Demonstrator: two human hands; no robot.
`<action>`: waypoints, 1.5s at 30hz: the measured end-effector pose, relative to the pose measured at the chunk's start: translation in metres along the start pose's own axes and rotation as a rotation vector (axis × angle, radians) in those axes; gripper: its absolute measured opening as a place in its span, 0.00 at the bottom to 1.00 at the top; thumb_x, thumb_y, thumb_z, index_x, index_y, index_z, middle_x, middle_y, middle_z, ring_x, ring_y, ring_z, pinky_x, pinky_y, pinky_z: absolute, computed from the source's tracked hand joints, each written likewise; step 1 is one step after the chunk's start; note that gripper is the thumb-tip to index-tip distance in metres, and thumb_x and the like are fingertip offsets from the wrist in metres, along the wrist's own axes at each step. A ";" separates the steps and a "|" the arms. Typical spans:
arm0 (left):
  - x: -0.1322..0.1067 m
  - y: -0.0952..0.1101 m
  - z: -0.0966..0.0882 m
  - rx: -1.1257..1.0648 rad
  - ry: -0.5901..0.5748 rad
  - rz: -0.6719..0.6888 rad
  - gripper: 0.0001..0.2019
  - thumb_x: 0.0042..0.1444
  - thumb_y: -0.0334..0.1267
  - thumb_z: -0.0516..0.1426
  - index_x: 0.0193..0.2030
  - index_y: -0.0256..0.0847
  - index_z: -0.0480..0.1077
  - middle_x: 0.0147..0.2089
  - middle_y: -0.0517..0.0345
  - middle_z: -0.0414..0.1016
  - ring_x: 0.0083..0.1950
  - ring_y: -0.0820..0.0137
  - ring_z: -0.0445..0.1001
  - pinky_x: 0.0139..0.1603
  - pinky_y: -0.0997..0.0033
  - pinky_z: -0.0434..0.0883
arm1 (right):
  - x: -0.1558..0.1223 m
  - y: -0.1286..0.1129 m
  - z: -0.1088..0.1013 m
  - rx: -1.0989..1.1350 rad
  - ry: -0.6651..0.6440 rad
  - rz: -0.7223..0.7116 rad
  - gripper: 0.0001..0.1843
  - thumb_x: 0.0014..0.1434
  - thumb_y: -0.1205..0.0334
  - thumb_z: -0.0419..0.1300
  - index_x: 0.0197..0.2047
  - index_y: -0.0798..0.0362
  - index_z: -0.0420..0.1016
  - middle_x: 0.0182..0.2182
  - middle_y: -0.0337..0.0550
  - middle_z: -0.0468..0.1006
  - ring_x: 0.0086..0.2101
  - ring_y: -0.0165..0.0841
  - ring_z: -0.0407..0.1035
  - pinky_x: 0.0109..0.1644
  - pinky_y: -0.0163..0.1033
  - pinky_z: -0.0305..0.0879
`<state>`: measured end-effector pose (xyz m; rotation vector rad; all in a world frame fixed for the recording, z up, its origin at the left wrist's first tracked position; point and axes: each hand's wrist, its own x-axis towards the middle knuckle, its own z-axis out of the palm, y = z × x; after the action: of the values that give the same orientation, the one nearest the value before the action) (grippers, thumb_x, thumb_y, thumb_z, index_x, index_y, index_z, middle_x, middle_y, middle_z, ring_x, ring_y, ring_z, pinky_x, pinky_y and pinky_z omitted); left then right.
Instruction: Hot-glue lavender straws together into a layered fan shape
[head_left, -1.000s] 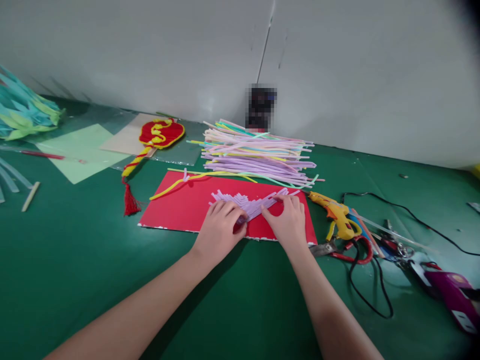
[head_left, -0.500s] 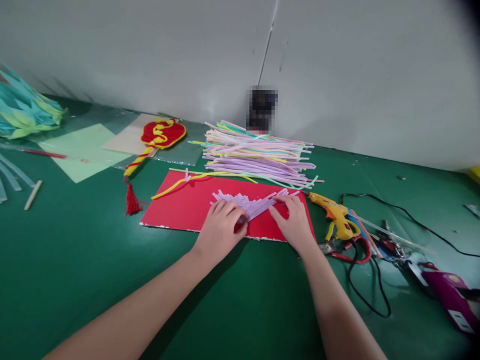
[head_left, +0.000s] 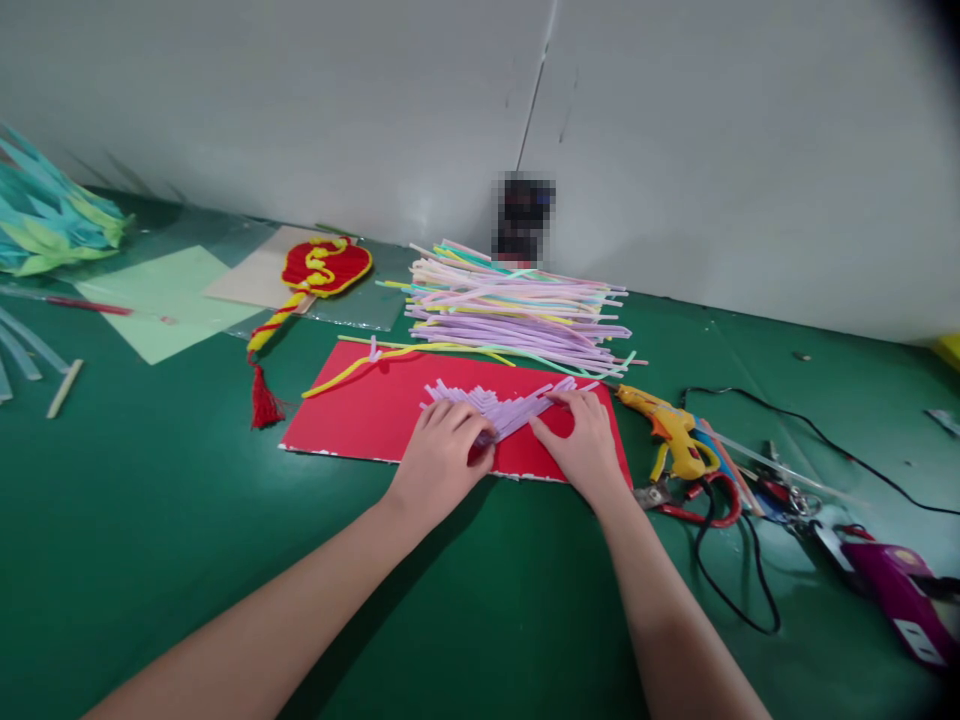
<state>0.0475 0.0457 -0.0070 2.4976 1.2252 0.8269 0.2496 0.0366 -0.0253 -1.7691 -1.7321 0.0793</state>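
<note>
On a red board (head_left: 352, 420), light purple pipe cleaners (head_left: 517, 414) lie side by side in a woven V shape. My left hand (head_left: 448, 450) is closed over the lower left of the V, its thumb and fingers pinching the stems near the point. My right hand (head_left: 583, 440) rests at the V's right arm. Its fingertips touch the stems there, while the thumb is spread away from the index finger. Beneath both palms, part of the purple piece is hidden.
Behind the board lies a pile of pastel pipe cleaners (head_left: 510, 310). A red and yellow fan (head_left: 326, 268) with a tassel is at left. To the right are a yellow glue gun (head_left: 675, 432), red-handled scissors (head_left: 724, 505), a black cord (head_left: 757, 610) and a purple tool (head_left: 896, 590).
My right thumb has shifted slightly left, widening its gap from the index finger. The left hand and the purple piece look the same.
</note>
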 end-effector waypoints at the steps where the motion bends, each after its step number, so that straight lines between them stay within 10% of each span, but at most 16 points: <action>1: 0.000 0.000 0.000 0.003 0.000 0.000 0.05 0.52 0.30 0.58 0.37 0.40 0.68 0.39 0.56 0.71 0.44 0.63 0.68 0.46 0.60 0.66 | 0.000 0.000 0.000 -0.005 0.002 -0.004 0.18 0.51 0.53 0.61 0.43 0.53 0.71 0.40 0.49 0.72 0.44 0.42 0.65 0.51 0.50 0.61; 45: 0.000 0.000 0.000 0.001 0.013 0.008 0.05 0.52 0.30 0.57 0.36 0.41 0.68 0.38 0.56 0.72 0.43 0.62 0.68 0.45 0.59 0.66 | -0.005 -0.006 0.001 -0.142 -0.041 0.013 0.32 0.47 0.40 0.61 0.49 0.52 0.68 0.45 0.52 0.70 0.47 0.47 0.64 0.48 0.52 0.61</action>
<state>0.0477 0.0459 -0.0064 2.5034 1.2203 0.8459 0.2432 0.0319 -0.0254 -1.8928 -1.7936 -0.0015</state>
